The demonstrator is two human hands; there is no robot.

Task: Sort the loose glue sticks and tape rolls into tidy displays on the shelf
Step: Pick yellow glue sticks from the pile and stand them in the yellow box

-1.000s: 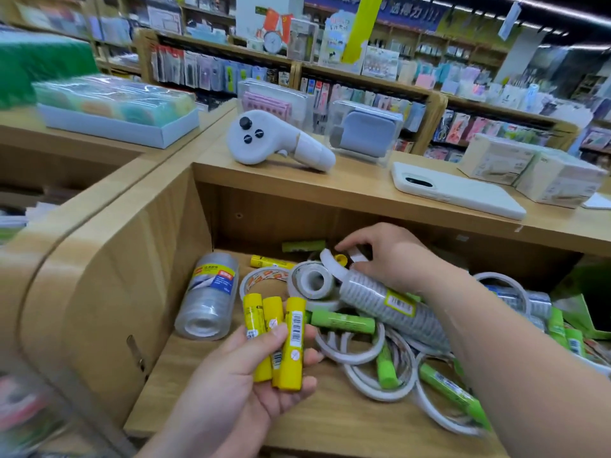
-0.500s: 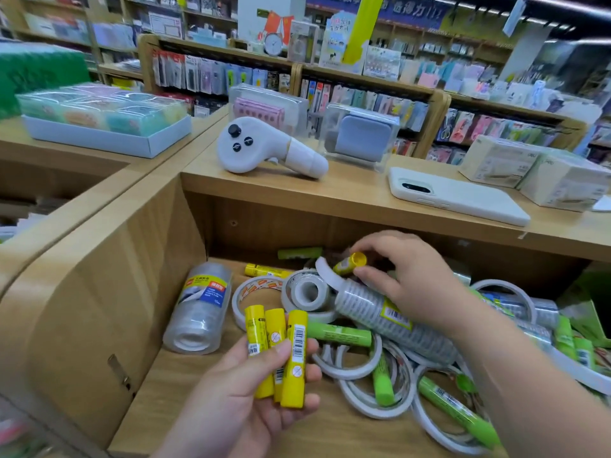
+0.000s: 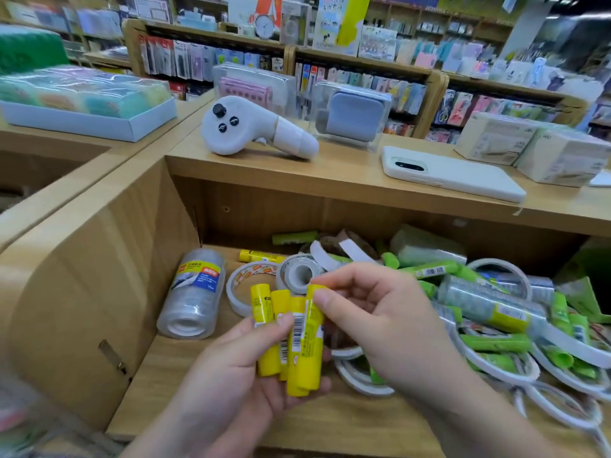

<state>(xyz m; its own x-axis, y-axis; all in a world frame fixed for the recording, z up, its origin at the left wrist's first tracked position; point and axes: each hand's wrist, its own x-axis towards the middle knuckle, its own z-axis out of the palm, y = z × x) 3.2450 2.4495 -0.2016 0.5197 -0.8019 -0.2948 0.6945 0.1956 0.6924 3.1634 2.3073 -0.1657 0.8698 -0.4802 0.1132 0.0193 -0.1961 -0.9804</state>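
Together, left hand (image 3: 231, 368) grips yellow glue sticks (image 3: 291, 338); right hand (image 3: 380, 325) pinches the rightmost one.

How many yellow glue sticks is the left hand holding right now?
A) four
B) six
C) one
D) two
A: four yellow glue sticks stand bunched in the left hand, and the right hand pinches the top of the rightmost one.

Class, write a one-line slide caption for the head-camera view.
Left hand holds a bundle of yellow glue sticks while the right hand adds another, above a shelf of loose tape rolls.
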